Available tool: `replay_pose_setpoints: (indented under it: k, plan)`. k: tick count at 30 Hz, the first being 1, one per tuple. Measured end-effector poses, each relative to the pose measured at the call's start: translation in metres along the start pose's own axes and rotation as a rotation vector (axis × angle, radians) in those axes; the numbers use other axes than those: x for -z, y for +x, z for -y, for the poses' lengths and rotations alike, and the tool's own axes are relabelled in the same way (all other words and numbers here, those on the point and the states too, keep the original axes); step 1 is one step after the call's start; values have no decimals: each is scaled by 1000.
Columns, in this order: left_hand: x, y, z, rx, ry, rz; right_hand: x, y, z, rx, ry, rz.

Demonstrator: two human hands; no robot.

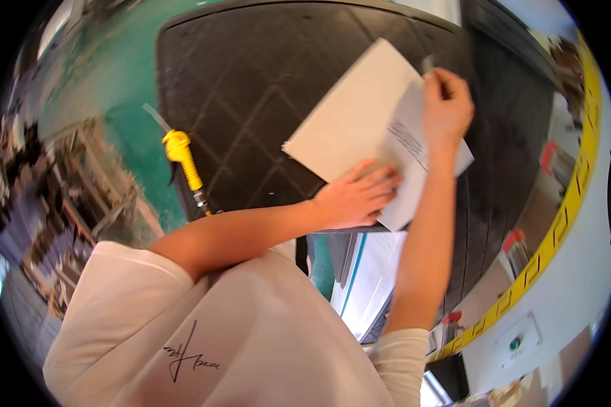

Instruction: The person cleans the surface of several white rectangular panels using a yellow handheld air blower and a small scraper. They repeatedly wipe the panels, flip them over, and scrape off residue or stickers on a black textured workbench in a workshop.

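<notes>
Looks like smooth, matt paper on the white printed sheet [409,190], dull diamond-patterned plastic on the broad black panel [237,81], glossy plastic on the yellow blow gun [187,166].

The left hand [362,195] hid part of the beige board [360,112] and the white sheet [402,203] over it; the right forearm [428,251] covered some of the sheet's right side. The dark lines [407,144] on the sheet were too blurred to read. Motion softened the right hand [448,108], and the small greyish piece [428,64] at its far side was too smeared to identify. The left-hand clutter [68,203] blurred together. The near edge cut off the pale shirt [265,325].
</notes>
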State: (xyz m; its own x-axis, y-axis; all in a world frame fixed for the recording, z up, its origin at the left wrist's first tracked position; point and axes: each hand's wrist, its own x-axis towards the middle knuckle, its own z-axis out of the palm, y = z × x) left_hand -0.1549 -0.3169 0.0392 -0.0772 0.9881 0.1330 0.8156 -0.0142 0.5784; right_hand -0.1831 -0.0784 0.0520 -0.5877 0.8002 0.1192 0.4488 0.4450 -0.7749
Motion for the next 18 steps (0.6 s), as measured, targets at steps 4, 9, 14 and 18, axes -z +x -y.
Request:
replay_pose_setpoints:
  k: [4, 9, 14, 18]
  plan:
    - [28, 24, 9, -20, -44, 123, 50, -75, -32, -123, -128, -19]
    - [40, 118, 61, -131, -25, 208, 163, -111, -158, -450, -428, -454]
    - [45, 157, 116, -354, 184, -100, 158, -83, -107, -217, -269, -117]
    - [38, 157, 112, -295, 182, 8, 170, -65, -104, 210, -357, 85]
